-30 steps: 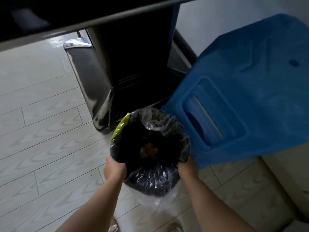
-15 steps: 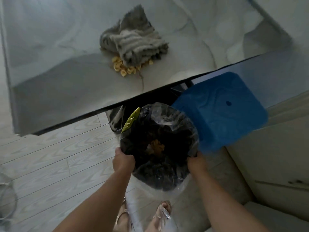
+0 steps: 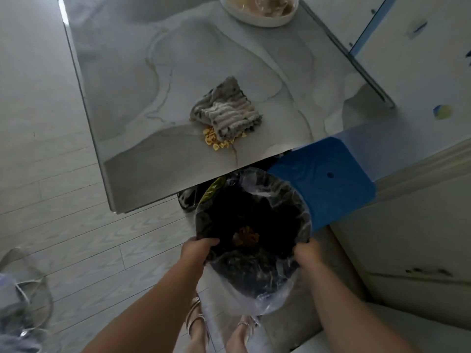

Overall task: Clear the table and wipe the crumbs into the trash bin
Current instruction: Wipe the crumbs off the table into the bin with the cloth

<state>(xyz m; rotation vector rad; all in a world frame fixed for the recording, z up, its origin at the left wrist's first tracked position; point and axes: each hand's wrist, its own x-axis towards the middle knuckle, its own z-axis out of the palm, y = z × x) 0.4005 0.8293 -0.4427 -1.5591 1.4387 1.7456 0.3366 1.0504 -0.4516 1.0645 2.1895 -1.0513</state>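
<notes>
Head view: left hand [image 3: 197,249] and right hand [image 3: 307,252] grip trash bin [image 3: 254,273] rim.

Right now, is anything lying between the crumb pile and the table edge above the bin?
Nothing visible. The crumbs lie just in front of the cloth, with bare tabletop to the near edge. Both hands hold the trash bin just below that edge.
</notes>
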